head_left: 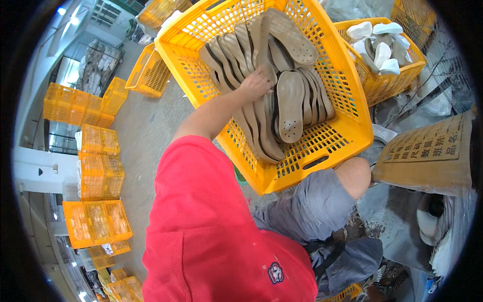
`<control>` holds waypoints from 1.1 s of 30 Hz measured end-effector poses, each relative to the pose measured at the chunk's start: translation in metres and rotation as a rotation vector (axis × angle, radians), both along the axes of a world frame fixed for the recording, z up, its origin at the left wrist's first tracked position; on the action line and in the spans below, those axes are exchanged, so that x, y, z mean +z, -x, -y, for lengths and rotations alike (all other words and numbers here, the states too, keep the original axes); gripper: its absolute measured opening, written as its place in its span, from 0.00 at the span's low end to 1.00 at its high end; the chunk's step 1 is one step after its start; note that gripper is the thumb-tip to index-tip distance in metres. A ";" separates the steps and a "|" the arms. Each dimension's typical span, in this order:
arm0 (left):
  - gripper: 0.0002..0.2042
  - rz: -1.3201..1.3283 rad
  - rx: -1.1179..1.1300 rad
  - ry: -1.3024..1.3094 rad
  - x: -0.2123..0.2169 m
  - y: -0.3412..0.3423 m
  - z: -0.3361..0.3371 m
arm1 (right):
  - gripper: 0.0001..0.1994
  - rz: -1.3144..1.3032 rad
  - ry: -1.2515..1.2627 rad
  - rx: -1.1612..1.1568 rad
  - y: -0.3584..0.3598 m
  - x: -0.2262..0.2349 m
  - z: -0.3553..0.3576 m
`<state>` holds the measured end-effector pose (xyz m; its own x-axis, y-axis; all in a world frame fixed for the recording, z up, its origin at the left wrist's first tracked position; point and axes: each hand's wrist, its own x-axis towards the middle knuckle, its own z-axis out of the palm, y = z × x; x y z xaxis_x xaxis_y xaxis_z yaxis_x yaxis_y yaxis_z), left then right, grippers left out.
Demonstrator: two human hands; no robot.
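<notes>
A big yellow plastic crate (pixel 347 126) rests tilted against my knee (pixel 354 176). It holds several beige perforated insoles (pixel 291 103), most of them standing on edge in a row and a few lying flat on top. My left hand (pixel 255 83) reaches out from my red sleeve into the crate. Its fingers are curled over the top edges of the standing insoles near the middle of the row. My right hand is out of sight.
A second yellow crate (pixel 400 75) with white soles (pixel 382 50) stands behind at the right. A brown printed sack (pixel 432 156) lies to the right of my knee. An empty yellow crate (pixel 148 73) and stacks of yellow crates (pixel 100 171) stand on the concrete floor at the left.
</notes>
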<state>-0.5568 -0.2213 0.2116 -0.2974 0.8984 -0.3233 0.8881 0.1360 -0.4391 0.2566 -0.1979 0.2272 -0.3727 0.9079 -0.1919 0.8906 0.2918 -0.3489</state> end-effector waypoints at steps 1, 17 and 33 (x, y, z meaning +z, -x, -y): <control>0.34 0.057 -0.020 -0.155 0.002 -0.003 -0.001 | 0.33 -0.038 -0.008 -0.125 0.015 -0.001 -0.009; 0.21 0.893 0.340 -1.184 0.082 -0.251 -0.022 | 0.64 -0.700 -0.160 0.403 0.385 0.065 -0.076; 0.22 0.705 0.276 -1.105 0.142 -0.140 0.005 | 0.61 -0.864 -0.179 0.662 0.458 0.071 -0.068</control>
<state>-0.4169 -0.2265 0.3534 -0.5815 0.7242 0.3708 0.7643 0.3301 0.5539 -0.2018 -0.1298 0.2982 -0.7412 0.4674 0.4818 0.0159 0.7297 -0.6836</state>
